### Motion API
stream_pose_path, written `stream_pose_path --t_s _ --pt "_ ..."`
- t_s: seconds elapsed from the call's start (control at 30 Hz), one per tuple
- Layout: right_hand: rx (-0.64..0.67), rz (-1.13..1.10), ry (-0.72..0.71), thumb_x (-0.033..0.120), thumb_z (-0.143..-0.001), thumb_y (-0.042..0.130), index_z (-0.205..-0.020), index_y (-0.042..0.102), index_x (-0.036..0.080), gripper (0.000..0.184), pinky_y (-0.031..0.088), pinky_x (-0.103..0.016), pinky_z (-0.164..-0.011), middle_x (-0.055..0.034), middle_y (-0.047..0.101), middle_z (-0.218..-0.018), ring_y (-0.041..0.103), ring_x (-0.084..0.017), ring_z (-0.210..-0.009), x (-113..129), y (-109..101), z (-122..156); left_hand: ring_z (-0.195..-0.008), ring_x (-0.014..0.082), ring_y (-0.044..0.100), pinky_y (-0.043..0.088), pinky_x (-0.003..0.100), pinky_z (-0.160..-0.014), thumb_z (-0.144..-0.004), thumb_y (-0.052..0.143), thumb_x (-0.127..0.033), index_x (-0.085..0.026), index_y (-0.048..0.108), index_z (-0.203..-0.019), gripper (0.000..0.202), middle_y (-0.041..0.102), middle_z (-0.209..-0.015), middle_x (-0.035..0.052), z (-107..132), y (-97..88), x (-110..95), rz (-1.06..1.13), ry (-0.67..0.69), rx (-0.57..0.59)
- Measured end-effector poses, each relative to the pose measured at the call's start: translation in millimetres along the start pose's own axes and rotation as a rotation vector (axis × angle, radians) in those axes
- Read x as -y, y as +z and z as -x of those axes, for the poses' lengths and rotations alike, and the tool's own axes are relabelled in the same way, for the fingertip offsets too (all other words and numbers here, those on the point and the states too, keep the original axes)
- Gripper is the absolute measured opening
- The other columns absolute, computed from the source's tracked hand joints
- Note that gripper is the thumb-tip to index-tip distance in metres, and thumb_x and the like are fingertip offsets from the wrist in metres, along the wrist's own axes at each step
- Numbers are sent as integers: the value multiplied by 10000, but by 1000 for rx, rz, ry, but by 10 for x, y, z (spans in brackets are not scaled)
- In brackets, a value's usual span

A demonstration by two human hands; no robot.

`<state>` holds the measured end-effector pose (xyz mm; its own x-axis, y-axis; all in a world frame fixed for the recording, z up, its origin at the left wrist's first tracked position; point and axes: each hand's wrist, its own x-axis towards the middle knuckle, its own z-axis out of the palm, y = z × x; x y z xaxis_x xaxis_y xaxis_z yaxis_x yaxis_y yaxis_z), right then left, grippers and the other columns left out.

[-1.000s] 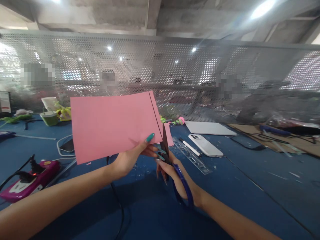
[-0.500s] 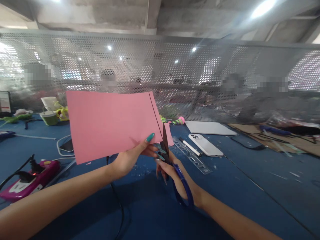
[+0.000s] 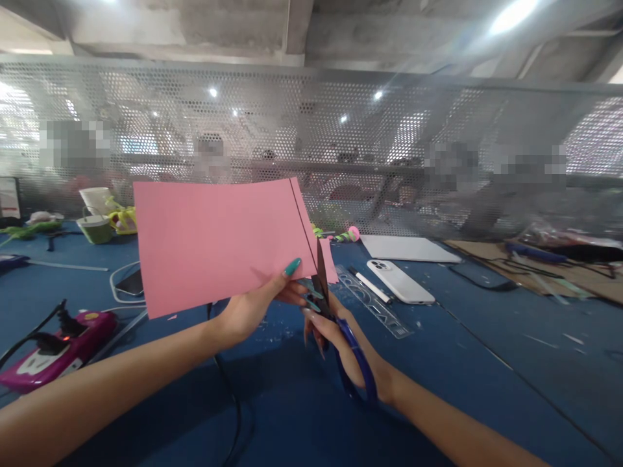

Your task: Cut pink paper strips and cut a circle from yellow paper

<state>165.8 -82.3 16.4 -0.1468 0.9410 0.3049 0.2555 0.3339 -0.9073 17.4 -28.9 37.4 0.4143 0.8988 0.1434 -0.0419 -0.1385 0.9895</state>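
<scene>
A sheet of pink paper (image 3: 219, 240) is raised above the blue table, pinched along its lower right edge by my left hand (image 3: 253, 305). A dark line runs down the sheet close to its right edge. My right hand (image 3: 345, 350) grips a pair of scissors (image 3: 360, 357) with blue handles, and its fingers are partly hidden behind them. The dark blades point upward at the paper's lower right corner, near the dark line. Behind the blades a smaller pink paper piece (image 3: 328, 261) shows.
Right of my hands lie a clear stencil ruler (image 3: 377, 308), a white marker (image 3: 370, 286) and a white phone (image 3: 402, 283). A magenta power strip (image 3: 92, 331) with plugs and cables sits at left. Cardboard (image 3: 487, 253) lies far right. A perforated metal screen (image 3: 302, 130) stands behind.
The left end of the pink paper has shifted slightly to the right. Both hands and the scissors look almost unmoved.
</scene>
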Motion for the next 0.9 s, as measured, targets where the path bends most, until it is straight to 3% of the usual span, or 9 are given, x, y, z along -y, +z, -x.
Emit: stream_pose_path --t_s 0.63,0.9 --pt "-27 -14 6 400 -793 431 -701 342 215 224 364 -256 -503 47 375 -590 398 -111 -526 -18 26 -10 -719 151 640 471 300 -813 -760 489 -518 -160 648 -709 395 682 -739 24 7 6 -12 -23 -3 11" --pt "-24 -57 17 418 -799 420 -716 347 215 231 349 -241 -451 58 392 -554 389 -96 -464 -18 42 -6 -760 168 641 440 347 -870 -762 478 -522 -164 645 -737 396 685 -775 31 27 22 -43 -45 -36 10"
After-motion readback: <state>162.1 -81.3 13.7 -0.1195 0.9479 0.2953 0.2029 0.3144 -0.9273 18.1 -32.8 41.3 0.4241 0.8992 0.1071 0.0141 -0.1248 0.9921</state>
